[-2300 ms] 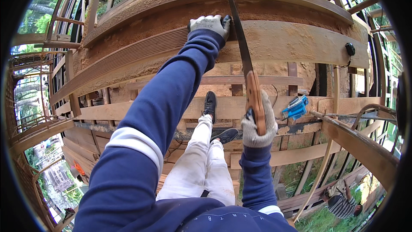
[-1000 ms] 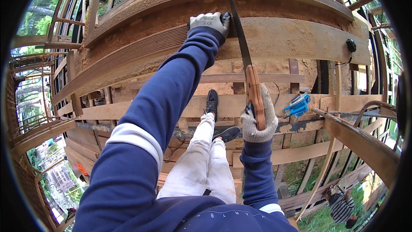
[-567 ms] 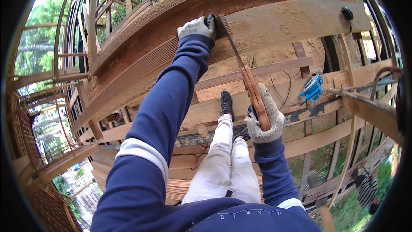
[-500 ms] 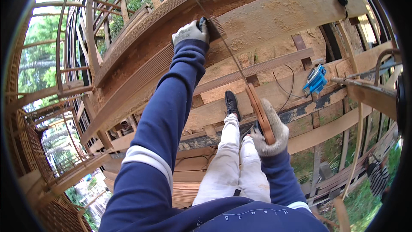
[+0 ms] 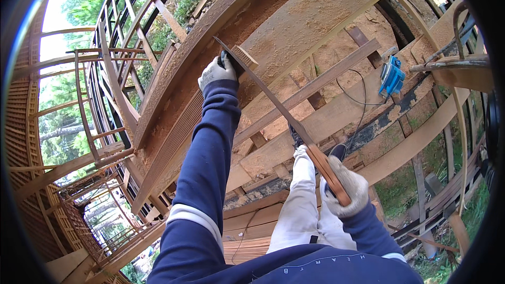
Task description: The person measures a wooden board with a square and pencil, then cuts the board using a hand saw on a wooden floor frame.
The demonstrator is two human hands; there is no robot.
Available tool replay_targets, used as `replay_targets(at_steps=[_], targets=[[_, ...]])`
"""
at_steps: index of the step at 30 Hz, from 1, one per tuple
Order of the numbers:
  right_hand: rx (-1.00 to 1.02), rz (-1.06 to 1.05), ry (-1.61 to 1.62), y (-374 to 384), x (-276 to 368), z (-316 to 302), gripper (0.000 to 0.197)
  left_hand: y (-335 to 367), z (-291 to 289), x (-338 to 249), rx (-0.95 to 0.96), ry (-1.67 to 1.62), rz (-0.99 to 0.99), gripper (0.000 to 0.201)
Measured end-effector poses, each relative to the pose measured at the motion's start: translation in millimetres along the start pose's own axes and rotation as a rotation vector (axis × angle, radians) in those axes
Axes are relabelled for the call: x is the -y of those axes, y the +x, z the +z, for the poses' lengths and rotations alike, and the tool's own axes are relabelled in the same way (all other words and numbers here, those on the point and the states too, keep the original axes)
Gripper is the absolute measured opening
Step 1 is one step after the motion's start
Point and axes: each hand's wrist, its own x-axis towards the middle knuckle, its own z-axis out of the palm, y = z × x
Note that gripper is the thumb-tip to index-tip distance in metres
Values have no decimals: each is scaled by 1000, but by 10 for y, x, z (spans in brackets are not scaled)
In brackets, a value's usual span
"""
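My gloved left hand (image 5: 216, 72) grips a long grooved wooden board (image 5: 176, 139) near its far end, its dark fingertips beside the blade. The gloved right hand (image 5: 351, 188) is closed around the wooden handle (image 5: 327, 173) of a handsaw. Its long thin blade (image 5: 271, 97) runs away from me to the left and crosses the board just right of my left hand. The tip sticks out past the board, over a thick beam. A short end of the board (image 5: 246, 58) shows right of the blade. How deep the cut goes cannot be seen.
A wide plank (image 5: 315, 21) strewn with sawdust lies beyond the board. At right, a blue power tool (image 5: 392, 77) with a dark cord rests on timbers. Narrow beams (image 5: 315, 92) with gaps between them span the ground. Wooden framing (image 5: 113, 73) stands at left.
The saw has been drawn back toward me, so less blade sticks out past the board. My left hand keeps its hold on the board. The whole view has shifted somewhat.
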Motion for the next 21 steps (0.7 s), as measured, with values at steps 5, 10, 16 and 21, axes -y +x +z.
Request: replay_targets(at_steps=[5,10,16,21], targets=[[-73,9,161,415,68,-36,68,-20,-5,-54,1,0,24,48],[-121,-88,117,719,-85,160,66,37,54,-47,54,-30,32,50],[-29,-53,1,-149,-86,-140,71,-7,19,0,2,-3,-9,52],[-101,-84,175,836,-222,183,70,10,52,-114,22,-16,19,52]])
